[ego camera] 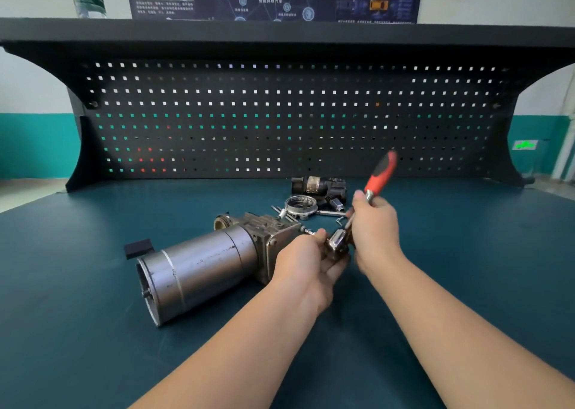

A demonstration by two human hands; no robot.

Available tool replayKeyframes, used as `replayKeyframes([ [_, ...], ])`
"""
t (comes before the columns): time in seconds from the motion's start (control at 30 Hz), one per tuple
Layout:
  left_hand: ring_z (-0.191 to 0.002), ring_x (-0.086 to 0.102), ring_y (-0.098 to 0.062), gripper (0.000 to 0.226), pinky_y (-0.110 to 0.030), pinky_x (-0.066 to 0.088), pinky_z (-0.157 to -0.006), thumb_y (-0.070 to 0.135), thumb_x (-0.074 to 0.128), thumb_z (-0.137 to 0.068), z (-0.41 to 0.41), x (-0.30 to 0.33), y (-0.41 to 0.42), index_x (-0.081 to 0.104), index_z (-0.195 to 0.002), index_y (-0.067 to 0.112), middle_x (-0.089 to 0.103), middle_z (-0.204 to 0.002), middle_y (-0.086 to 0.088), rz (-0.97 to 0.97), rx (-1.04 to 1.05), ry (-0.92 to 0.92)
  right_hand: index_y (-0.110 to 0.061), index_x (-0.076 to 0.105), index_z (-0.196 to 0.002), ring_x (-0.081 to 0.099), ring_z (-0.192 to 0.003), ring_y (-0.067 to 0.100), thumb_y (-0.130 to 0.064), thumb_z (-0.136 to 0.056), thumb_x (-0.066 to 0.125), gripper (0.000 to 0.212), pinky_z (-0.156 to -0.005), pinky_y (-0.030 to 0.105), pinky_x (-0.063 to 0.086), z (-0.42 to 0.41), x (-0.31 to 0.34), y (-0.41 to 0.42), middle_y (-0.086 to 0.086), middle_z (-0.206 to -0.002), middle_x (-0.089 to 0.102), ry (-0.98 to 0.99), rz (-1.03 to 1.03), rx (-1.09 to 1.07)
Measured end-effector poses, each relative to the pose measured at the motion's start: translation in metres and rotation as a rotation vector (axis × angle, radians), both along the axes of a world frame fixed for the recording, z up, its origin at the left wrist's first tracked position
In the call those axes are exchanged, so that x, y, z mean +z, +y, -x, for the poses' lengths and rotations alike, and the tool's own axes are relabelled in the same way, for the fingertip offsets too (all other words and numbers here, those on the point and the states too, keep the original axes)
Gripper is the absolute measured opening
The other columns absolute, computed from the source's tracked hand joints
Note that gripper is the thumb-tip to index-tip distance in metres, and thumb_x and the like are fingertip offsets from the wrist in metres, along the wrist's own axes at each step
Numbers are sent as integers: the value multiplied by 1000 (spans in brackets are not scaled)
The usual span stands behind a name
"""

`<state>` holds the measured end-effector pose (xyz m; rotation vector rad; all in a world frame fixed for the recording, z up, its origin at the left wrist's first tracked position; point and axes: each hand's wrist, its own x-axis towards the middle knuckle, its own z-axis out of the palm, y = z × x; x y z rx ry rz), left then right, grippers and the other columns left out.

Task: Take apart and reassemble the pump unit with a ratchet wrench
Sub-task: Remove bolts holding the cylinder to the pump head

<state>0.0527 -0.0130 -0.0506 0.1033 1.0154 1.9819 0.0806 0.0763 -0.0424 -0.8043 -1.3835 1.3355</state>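
The pump unit (205, 268), a grey metal cylinder with a cast block at its far end, lies on its side on the green bench top (93, 331). My left hand (306, 262) is curled at the block's right end and holds the chrome head of the ratchet wrench (337, 242) there. My right hand (375, 225) grips the wrench's shaft just below its red and black handle (382, 170), which points up and away and looks blurred.
Behind the pump lie a metal ring part (300, 206), a black cylindrical part (317, 186), a socket (337, 204) and loose bolts (331, 213). A small black block (138, 248) sits left of the pump. A dark pegboard (280, 119) closes the bench's back.
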Motion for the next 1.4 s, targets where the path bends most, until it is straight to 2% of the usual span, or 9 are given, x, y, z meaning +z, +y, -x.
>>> replayKeyframes([
  [0.23,-43,58,-8,32,-17,49,-46,14,36,-100,3,-1,-6,52,-72,10,60,-48,3,-72,-81,88,-4,54,-83,40,-65,15,-19,-91,53,17,-58,31,33,-14,8,-35,-7,-72,45,-176,-1279,131],
  [0.37,-63,62,-19,21,-28,56,-55,5,46,-95,4,0,-6,60,-80,4,63,-71,-9,-15,-62,35,-15,50,-79,45,-60,9,-25,-96,49,20,-56,24,34,-10,9,-23,-9,-63,48,-98,-906,59],
  [0.57,-83,61,-28,14,-41,50,-84,9,50,-96,-1,2,-4,57,-85,2,64,-88,-18,9,-55,36,-14,48,-73,38,-28,5,-23,-98,47,26,-33,16,28,-6,4,6,2,-63,54,88,354,117],
  [0.63,-86,61,-30,14,-41,51,-80,9,50,-96,0,2,-3,57,-87,1,64,-90,-18,6,-50,43,-17,50,-75,43,-37,7,-24,-99,45,25,-39,20,33,-6,5,2,-2,-60,57,58,189,110],
  [0.8,-56,61,-12,22,-22,54,-49,17,45,-98,6,0,-4,59,-83,9,64,-61,-2,-36,-110,122,-19,51,-86,53,-56,14,-31,-93,46,15,-55,30,40,-17,15,-30,-12,-59,53,-197,-1065,114],
  [0.87,-44,59,-5,33,-15,49,-44,20,32,-102,9,-2,-5,51,-77,13,61,-48,6,-67,-104,137,-14,54,-90,55,-58,26,-29,-91,48,16,-52,34,41,-17,12,-39,-8,-63,56,-329,-1327,80],
  [1.0,-48,61,-14,27,-21,53,-54,4,42,-96,9,0,-6,59,-74,7,62,-59,-4,-24,-82,86,-17,46,-86,55,-63,24,-28,-98,46,15,-59,37,41,-13,11,-32,-10,-63,53,-217,-987,99],
  [1.23,-79,62,-28,9,-38,52,-73,5,53,-94,3,4,-6,56,-87,-1,65,-85,-19,9,-70,31,-17,49,-75,37,-35,6,-26,-99,45,26,-37,22,29,-6,6,-1,-3,-62,52,160,348,121],
  [1.4,-62,67,-22,11,-34,57,-53,8,56,-93,4,5,-5,62,-93,-1,67,-68,-13,-11,-66,33,-22,46,-77,45,-48,2,-28,-98,43,22,-49,17,36,-10,13,-23,-14,-55,51,76,-520,116],
])
